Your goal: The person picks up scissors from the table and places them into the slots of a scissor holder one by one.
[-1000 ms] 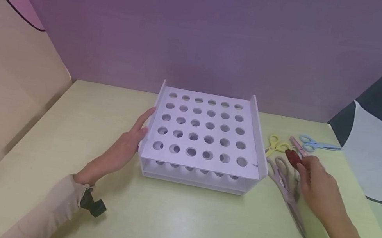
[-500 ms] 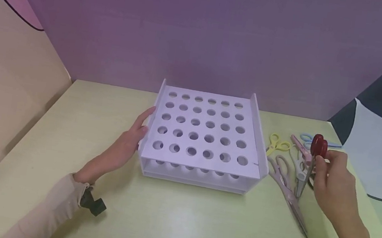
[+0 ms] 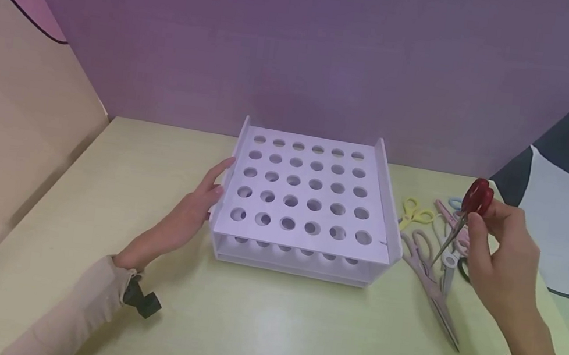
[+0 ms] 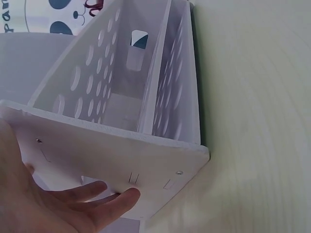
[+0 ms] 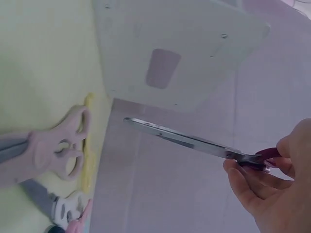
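A white two-tier rack (image 3: 302,194) with rows of round holes stands mid-table. My left hand (image 3: 188,207) touches its left side panel in the head view. The left wrist view shows the fingers (image 4: 80,193) against that panel (image 4: 97,148), around a cutout; whether a finger enters it I cannot tell. Right of the rack, my right hand (image 3: 507,261) pinches red-handled scissors (image 3: 477,196) by the handles, raised above other scissors. Their blades (image 5: 175,137) point down and left in the head view. The right wrist view shows the handles partly covered by fingers.
Mauve scissors (image 3: 429,285), yellow scissors (image 3: 415,213), pink scissors (image 3: 447,213) and grey-white scissors (image 3: 448,266) lie right of the rack. Blue scissors (image 3: 454,203) and a dark handle (image 3: 462,269) are partly hidden. A purple wall (image 3: 319,58) stands behind the table (image 3: 257,321).
My right hand has lifted the red-handled scissors and moved slightly right and up; their blades have come into view, swinging down-left. The left hand stays against the rack.
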The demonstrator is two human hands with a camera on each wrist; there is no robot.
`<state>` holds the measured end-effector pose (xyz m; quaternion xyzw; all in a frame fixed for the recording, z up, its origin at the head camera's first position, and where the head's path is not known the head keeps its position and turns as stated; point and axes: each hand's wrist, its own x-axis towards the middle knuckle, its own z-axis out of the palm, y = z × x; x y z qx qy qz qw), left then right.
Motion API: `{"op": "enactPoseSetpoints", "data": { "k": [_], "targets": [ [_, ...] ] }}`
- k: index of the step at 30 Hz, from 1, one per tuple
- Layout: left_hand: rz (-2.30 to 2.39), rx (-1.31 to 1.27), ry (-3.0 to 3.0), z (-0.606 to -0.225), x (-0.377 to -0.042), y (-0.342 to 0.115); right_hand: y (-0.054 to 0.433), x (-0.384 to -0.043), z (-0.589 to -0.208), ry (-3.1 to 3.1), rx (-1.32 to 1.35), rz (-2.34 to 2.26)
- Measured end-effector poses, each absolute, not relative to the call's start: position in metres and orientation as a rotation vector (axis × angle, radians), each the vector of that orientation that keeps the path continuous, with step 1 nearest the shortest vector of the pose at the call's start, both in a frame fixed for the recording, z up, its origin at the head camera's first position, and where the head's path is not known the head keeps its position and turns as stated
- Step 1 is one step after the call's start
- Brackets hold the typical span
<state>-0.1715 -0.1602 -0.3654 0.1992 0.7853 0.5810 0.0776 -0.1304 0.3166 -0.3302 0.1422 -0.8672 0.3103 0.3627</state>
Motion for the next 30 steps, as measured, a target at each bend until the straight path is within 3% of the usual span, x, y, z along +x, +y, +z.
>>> {"op": "enactPoseSetpoints", "data": {
  "k": [13,30],
  "targets": [
    [1.741,0.587,2.346,-0.365,-0.17,-0.161,0.299,-0.121,-0.304,-2.17,0.325,1.026],
    [1.729,0.594,2.341,-0.365,-0.171,-0.161,0.275,-0.115,-0.276,-2.13,0.361,0.852]
  ]
}}
